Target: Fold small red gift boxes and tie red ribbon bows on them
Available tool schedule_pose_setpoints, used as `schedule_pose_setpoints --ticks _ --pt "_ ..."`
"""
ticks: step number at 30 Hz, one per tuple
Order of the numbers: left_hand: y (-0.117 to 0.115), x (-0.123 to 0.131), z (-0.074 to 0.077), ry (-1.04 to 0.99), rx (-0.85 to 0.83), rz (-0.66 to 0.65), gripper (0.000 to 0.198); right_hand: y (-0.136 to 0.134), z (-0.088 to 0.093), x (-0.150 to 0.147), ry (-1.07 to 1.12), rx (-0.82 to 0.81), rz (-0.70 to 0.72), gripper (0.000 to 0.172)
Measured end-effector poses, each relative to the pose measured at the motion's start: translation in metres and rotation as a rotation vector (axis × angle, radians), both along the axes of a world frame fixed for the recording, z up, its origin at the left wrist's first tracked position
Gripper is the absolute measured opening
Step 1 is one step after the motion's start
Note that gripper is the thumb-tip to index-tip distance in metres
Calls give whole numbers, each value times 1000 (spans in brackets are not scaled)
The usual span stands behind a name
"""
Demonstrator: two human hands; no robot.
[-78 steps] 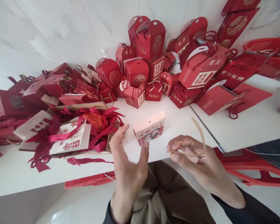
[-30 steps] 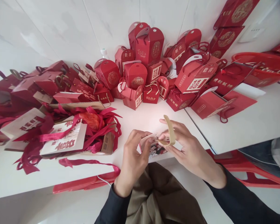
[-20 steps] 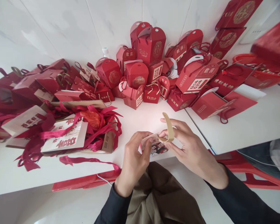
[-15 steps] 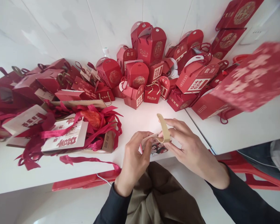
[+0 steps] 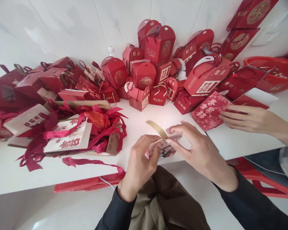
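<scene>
My left hand point(image 5: 142, 159) pinches the upper edge of a small gift box point(image 5: 167, 150), a pale box with dark printed figures on its front, between thumb and fingers. A gold ribbon point(image 5: 157, 128) rises from the box's top and leans left, its free end loose in the air. My right hand point(image 5: 203, 153) is at the box's right side with thumb and forefinger apart. Its thumb tip touches the ribbon's base, while the forefinger stays just right of the ribbon. The lower part of the box is partly hidden by my left hand.
A carton point(image 5: 112, 144) of magenta ribbons and white printed cards stands left on the white table point(image 5: 136, 123). Red gift boxes point(image 5: 158, 48) are piled along the wall. At right, another person's hand point(image 5: 252, 119) holds a red printed bag point(image 5: 210, 110) near a red basket point(image 5: 273, 60).
The gold ribbon has swung left, out from between my right fingers, which have spread. The other person's red printed bag has come down onto the table, and their hand now shows.
</scene>
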State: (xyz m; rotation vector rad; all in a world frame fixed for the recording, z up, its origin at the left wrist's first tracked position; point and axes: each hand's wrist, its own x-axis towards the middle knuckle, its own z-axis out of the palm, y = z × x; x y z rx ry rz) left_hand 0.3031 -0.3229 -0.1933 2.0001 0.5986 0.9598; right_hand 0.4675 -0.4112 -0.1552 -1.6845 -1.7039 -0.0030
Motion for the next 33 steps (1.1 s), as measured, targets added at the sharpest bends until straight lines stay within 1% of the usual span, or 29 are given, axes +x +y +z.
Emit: schedule_pose_setpoints --ticks 4,7,9,10,11,13,14,15,17,19,20,22,26,28,33 --pt "-3 6 3 14 -121 42 4 -2 1 -3 98 -93 -5 4" --pt "-6 9 3 -15 -189 41 4 -6 4 -1 128 -119 42 11" --pt "-6 8 2 -20 -208 14 4 -8 6 4 202 -155 57 13" --pt "-6 7 1 -16 -213 -7 4 -8 8 8 235 -169 61 18" --pt "-5 6 0 -7 -211 -34 5 -6 10 13 243 -175 72 27" --pt "-4 3 -1 12 -190 -98 7 1 15 24 166 -167 132 44" --pt "-3 1 -2 20 -168 -130 9 7 17 30 94 -160 190 47" --pt "-3 0 -1 25 -140 -154 11 13 20 35 25 -161 257 46" --pt "-2 -2 0 32 -78 -174 15 24 24 41 -57 -176 394 32" --pt "-3 -3 1 31 -28 -170 17 32 28 43 -70 -180 468 20" --pt "-3 -3 1 28 -13 -166 16 34 28 43 -59 -176 478 19" --pt "-4 -4 0 9 0 -169 14 32 29 41 -16 -176 451 20" --pt "-7 -5 -3 -51 -1 -148 10 18 28 36 182 -252 238 17" --pt "-8 -4 -3 -81 8 -133 8 10 26 34 280 -294 160 18" --pt "-10 -3 -5 -151 67 -140 8 -3 21 28 393 -364 101 16"
